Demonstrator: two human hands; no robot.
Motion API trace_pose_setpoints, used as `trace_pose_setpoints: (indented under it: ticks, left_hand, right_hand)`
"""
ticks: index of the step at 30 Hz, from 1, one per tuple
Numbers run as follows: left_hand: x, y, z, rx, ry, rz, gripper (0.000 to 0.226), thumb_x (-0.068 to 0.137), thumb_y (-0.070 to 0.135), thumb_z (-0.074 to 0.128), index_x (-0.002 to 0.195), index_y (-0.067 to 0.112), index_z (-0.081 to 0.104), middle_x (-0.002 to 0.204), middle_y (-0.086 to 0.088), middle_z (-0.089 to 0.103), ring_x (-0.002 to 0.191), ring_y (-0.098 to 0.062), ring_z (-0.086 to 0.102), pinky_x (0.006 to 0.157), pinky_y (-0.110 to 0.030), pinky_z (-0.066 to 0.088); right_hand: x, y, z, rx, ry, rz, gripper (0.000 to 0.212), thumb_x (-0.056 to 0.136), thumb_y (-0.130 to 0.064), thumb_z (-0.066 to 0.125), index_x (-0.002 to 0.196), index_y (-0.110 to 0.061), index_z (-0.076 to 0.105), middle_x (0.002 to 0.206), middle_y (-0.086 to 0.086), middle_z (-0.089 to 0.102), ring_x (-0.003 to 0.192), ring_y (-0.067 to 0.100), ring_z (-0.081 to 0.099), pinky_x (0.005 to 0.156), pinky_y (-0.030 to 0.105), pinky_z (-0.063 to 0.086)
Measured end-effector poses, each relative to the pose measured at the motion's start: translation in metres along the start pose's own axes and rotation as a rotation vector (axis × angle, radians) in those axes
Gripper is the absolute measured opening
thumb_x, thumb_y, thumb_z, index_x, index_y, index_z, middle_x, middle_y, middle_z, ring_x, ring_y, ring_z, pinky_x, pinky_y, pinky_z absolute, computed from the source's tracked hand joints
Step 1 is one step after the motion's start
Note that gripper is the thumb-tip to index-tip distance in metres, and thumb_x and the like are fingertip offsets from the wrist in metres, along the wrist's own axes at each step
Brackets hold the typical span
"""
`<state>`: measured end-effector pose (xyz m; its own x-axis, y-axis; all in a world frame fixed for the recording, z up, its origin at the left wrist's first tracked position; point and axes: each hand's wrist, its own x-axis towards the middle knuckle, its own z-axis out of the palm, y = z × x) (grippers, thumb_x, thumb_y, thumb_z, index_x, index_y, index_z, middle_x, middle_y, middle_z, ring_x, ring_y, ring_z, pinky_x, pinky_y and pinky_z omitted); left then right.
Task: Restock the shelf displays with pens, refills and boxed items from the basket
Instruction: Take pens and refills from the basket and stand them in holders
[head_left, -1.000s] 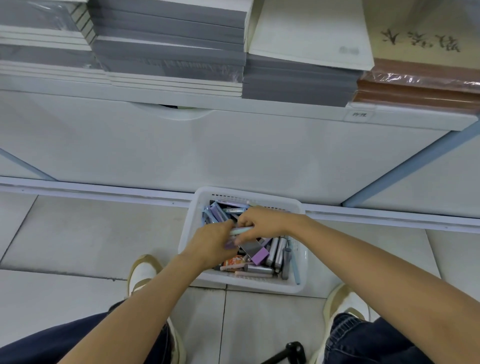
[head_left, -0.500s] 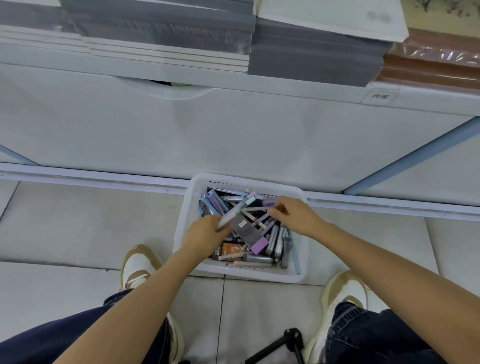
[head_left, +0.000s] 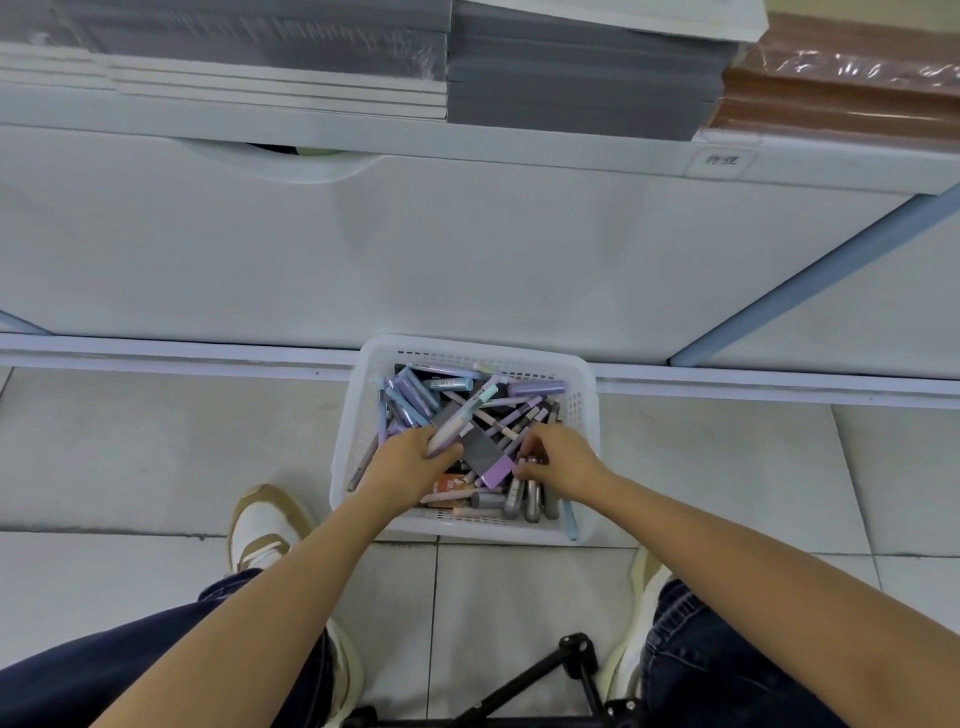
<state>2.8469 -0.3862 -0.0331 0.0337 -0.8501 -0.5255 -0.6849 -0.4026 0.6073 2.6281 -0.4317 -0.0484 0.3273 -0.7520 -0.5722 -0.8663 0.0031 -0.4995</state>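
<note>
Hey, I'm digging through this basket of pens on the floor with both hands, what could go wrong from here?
The light blue pen pokes over the near rim of the basket; your right hand rummaging beside it could knock it onto the floor. Your left hand grips the teal-capped pen by one end only, so it may slip while you dig. The black tripod sits by your feet, a likely trip when you stand.

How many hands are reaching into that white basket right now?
2. The left hand, at the middle of the basket, grips a pale pen; the right hand is beside it on the right, fingertips among the pens, grip unclear.
</note>
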Motion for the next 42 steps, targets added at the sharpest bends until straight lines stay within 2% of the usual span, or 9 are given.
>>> trace_pose_setpoints:
  ticks: [7,10,15,21,26,31,35,38,42]
  left_hand:
    - [-0.003,0.014,-0.003,-0.239,-0.010,-0.034,0.033,0.093,0.040,0.060,0.079,0.010,0.059,0.061,-0.003,0.052,0.052,-0.015,0.045,0.054,-0.028,0.043]
    - [-0.008,0.038,-0.012,-0.525,-0.036,-0.039,0.036,0.091,0.039,0.063,0.084,0.003,0.060,0.061,-0.007,0.046,0.047,-0.013,0.039,0.050,-0.028,0.039]
    - [-0.024,0.085,-0.041,-0.704,-0.111,0.040,0.038,0.082,0.038,0.074,0.060,0.015,0.054,0.042,0.003,0.039,0.030,-0.008,0.030,0.033,-0.018,0.028]
    - [-0.050,0.129,-0.080,-0.719,0.143,0.183,0.041,0.084,0.032,0.073,0.060,0.014,0.045,0.048,-0.005,0.036,0.033,-0.009,0.029,0.035,-0.020,0.027]
    - [-0.088,0.164,-0.111,-0.786,0.287,0.304,0.035,0.087,0.030,0.070,0.066,0.008,0.052,0.043,0.001,0.040,0.033,-0.007,0.030,0.035,-0.017,0.028]
    - [-0.133,0.198,-0.131,-0.812,0.308,0.403,0.036,0.090,0.038,0.064,0.074,0.007,0.056,0.044,0.000,0.042,0.033,-0.008,0.030,0.035,-0.016,0.027]
    - [-0.162,0.226,-0.145,-0.840,0.276,0.511,0.046,0.093,0.039,0.059,0.106,-0.005,0.064,0.045,0.008,0.057,0.034,-0.006,0.030,0.034,-0.017,0.027]
    - [-0.179,0.250,-0.157,-0.866,0.348,0.573,0.046,0.093,0.033,0.061,0.108,-0.009,0.062,0.042,0.009,0.055,0.032,-0.004,0.029,0.034,-0.015,0.027]
    - [-0.194,0.285,-0.172,-0.823,0.410,0.636,0.041,0.090,0.030,0.066,0.104,-0.009,0.063,0.038,0.011,0.048,0.033,-0.005,0.027,0.035,-0.017,0.028]
  right_hand:
    - [0.003,-0.013,-0.042,0.302,0.060,-0.052,0.015,0.083,-0.019,0.075,0.086,-0.021,0.061,0.100,0.007,0.069,0.067,0.007,0.059,0.053,0.012,0.046]
    - [0.002,-0.035,-0.077,0.524,0.036,-0.082,0.015,0.083,-0.017,0.076,0.091,-0.013,0.065,0.092,0.009,0.071,0.054,0.011,0.055,0.046,0.018,0.045]
    - [-0.012,-0.081,-0.118,0.736,0.002,-0.224,0.011,0.084,-0.008,0.073,0.091,-0.008,0.065,0.071,0.001,0.066,0.042,0.005,0.050,0.041,0.018,0.042]
    - [-0.051,-0.123,-0.165,0.808,0.008,-0.386,0.023,0.084,-0.005,0.072,0.105,-0.009,0.065,0.082,0.004,0.065,0.059,0.015,0.052,0.049,0.021,0.044]
    - [-0.098,-0.150,-0.213,0.822,0.136,-0.519,0.024,0.084,-0.001,0.070,0.106,-0.009,0.065,0.090,0.006,0.065,0.063,0.010,0.058,0.058,0.020,0.048]
    - [-0.152,-0.174,-0.238,0.851,0.326,-0.687,0.011,0.085,-0.001,0.068,0.094,-0.007,0.067,0.077,0.000,0.067,0.057,0.009,0.056,0.061,0.020,0.051]
    - [-0.187,-0.184,-0.250,0.842,0.389,-0.776,0.014,0.086,-0.002,0.067,0.099,-0.007,0.066,0.093,0.008,0.066,0.075,0.011,0.064,0.072,0.021,0.054]
    - [-0.206,-0.188,-0.263,0.844,0.390,-0.814,0.024,0.089,-0.001,0.063,0.112,-0.009,0.062,0.105,0.009,0.067,0.092,0.014,0.066,0.080,0.023,0.054]
    - [-0.231,-0.192,-0.290,0.948,0.434,-0.840,0.027,0.094,-0.007,0.058,0.120,-0.003,0.058,0.103,0.016,0.066,0.084,0.019,0.065,0.070,0.025,0.056]
